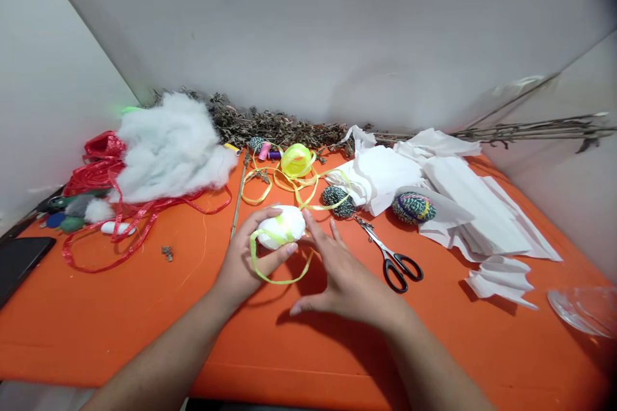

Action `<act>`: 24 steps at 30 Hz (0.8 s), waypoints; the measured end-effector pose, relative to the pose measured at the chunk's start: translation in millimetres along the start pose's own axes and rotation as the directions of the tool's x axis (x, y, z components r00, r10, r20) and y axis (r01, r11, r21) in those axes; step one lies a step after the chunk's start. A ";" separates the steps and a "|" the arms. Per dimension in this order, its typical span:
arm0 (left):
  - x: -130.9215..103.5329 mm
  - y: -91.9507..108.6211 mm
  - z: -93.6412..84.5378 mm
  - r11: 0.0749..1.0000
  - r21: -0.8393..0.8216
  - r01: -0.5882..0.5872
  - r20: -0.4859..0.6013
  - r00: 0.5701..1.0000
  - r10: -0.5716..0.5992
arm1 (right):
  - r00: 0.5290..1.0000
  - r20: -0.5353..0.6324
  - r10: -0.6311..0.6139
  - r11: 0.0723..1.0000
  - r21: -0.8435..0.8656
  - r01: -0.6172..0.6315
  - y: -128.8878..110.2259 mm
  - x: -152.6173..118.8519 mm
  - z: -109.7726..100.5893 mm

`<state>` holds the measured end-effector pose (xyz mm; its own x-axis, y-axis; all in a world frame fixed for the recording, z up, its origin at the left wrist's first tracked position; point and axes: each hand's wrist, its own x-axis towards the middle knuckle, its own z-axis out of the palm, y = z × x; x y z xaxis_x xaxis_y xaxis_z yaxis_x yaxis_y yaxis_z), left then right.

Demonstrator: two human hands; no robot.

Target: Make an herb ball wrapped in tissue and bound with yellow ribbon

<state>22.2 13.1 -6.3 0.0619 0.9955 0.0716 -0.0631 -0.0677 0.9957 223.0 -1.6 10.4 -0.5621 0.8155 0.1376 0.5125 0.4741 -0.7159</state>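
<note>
In my left hand is a white egg-shaped ball, gripped between thumb and fingers. A yellow ribbon crosses the ball and hangs in a loop below it. My right hand is at the ball's right side with fingers spread and thumb well apart; its index fingertip is at the ball's edge, by the ribbon. More ribbon runs back to a yellow ribbon roll behind the ball. Scissors with black handles lie right of my right hand, near a dark green and white yarn ball.
White fluffy stuffing and red ribbon lie at the left, near a black phone-like slab. White paper sheets and a wrapped yarn egg sit right. Dried stalks line the wall. A clear plastic object stands front right.
</note>
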 end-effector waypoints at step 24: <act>1.0 -6.3 4.1 0.882 -0.067 0.466 0.311 0.850 -0.426 | 0.729 -0.597 -0.336 0.923 -0.363 0.128 -3.7 -7.1 0.1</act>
<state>26.7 14.2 -12.3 0.3892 0.8543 -0.3447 -0.0936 0.4089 0.9078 225.0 -9.2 12.0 -0.1940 0.6333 0.7492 0.6366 0.6623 -0.3950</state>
